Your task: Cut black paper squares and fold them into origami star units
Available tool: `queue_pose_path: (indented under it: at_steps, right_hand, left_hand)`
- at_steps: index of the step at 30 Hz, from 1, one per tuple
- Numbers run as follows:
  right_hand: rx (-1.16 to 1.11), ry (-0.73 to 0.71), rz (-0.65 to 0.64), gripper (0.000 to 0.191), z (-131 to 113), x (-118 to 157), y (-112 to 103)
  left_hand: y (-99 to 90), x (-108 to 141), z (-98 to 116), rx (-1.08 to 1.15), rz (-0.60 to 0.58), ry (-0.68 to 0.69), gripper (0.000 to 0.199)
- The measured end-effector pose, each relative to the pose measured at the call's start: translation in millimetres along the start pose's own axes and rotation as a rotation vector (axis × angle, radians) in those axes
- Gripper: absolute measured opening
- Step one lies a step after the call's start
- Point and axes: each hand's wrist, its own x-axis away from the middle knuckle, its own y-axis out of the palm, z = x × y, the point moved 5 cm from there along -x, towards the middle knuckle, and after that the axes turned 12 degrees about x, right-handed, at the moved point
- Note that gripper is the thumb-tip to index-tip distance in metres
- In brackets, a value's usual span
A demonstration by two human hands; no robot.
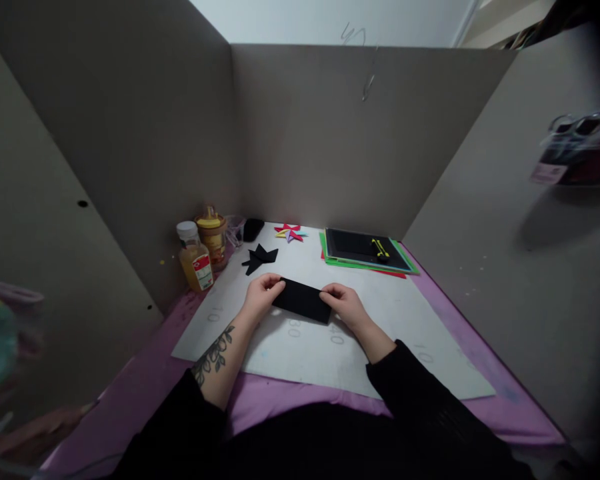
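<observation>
A black rectangular strip of paper is held up over the white sheet, tilted slightly down to the right. My left hand pinches its upper left corner between thumb and fingers. At its right end, the thumb and fingers of my right hand close on the edge. Behind my left hand lies a folded black paper shape with several points. Farther back sits a multicoloured paper star.
A white sheet with handwritten numbers covers the purple cloth. Coloured papers with a yellow-and-black tool lie back right. A juice bottle and brown cup stand left. Grey panels surround the table; another person's hand shows lower left.
</observation>
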Motion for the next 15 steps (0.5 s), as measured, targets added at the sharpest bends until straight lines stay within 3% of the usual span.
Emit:
queue_pose_path:
  at_steps: [7, 10, 15]
  right_hand:
    - [-0.017, -0.033, 0.007, 0.017, 0.4, -1.4, 2.9]
    - [-0.116, -0.026, 0.065, 0.021, 3.1, -4.4, 0.4]
    - [-0.156, 0.03, 0.048, 0.027, 9.8, -6.1, -0.3]
  left_hand:
    - [-3.0, -2.6, 5.9, -0.113, 0.044, 0.067, 0.021]
    - [-6.5, -5.7, 6.2, -0.068, 0.068, 0.07, 0.02]
    - [-10.6, -9.0, 3.5, 0.041, 0.099, 0.039, 0.02]
